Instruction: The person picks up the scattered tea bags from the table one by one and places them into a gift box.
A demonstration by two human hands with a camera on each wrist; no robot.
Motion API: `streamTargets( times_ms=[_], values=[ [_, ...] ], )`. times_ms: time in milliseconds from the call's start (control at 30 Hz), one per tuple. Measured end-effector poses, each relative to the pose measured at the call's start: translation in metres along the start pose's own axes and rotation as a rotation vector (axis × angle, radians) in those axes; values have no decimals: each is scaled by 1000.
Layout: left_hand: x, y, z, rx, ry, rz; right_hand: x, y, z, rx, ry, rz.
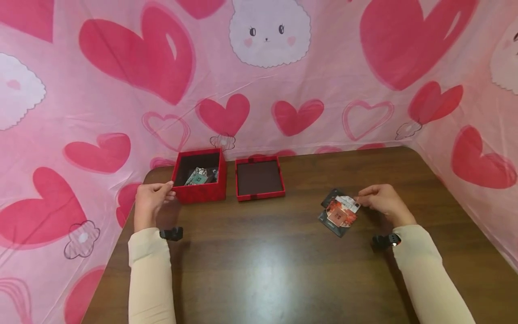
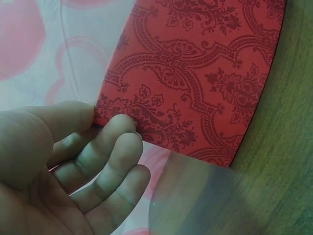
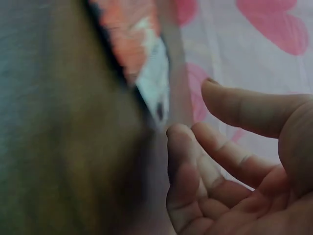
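My left hand (image 1: 153, 200) is at the near left corner of an open red box (image 1: 202, 194). In the left wrist view, the thumb and forefinger pinch the corner of its patterned wall (image 2: 195, 73), with the other fingers bent below. Inside the box lie printed card-like pieces (image 1: 198, 179) with a teal design. To the right, my right hand (image 1: 382, 201) is beside a small overlapping group of flat cards (image 1: 337, 216), orange and white over dark. In the right wrist view, the thumb stands apart from the loosely bent fingers, whose tips are right by the card's pointed corner (image 3: 159, 110).
A red-rimmed box lid (image 1: 260, 198), dark inside, lies upturned just right of the box. Everything stands on a brown wooden table (image 1: 226, 261). A pink cloth (image 1: 263, 85) printed with hearts hangs behind the table and at its sides.
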State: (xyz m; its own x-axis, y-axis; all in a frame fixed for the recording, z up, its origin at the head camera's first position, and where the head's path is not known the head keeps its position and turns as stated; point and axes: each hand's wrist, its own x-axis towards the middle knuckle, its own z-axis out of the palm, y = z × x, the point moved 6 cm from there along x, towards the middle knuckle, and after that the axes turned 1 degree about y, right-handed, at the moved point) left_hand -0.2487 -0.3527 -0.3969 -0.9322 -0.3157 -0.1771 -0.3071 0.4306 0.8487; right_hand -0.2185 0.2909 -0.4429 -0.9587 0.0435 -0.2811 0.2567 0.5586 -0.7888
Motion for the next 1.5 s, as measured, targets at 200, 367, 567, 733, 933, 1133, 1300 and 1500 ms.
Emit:
streamTargets(
  times_ms=[200, 367, 567, 733, 933, 1133, 1300, 1500],
  values=[
    [-2, 0, 2, -15, -2, 4, -4, 0, 8, -229, 13, 15],
    [-2, 0, 2, -9, -10, -8, -2, -3, 12, -296, 26, -8],
    [-3, 1, 0, -12, -1, 3, 1, -4, 16, -306, -19, 19],
    [-2, 0, 1, -8, -1, 7, 0, -5, 18, -328, -14, 4],
    [-3, 1, 0, 3, 9, 9, 1, -7, 16, -344, 61, -13],
    [-5, 0, -2, 3, 5, 8, 6, -13, 16, -405, 12, -30],
    [-4, -2, -1, -9, 10, 7, 17, -8, 14, -388, -148, 34],
    [-2, -1, 1, -47, 21, 29, 18, -4, 9, -335, -174, 74]
  ],
)
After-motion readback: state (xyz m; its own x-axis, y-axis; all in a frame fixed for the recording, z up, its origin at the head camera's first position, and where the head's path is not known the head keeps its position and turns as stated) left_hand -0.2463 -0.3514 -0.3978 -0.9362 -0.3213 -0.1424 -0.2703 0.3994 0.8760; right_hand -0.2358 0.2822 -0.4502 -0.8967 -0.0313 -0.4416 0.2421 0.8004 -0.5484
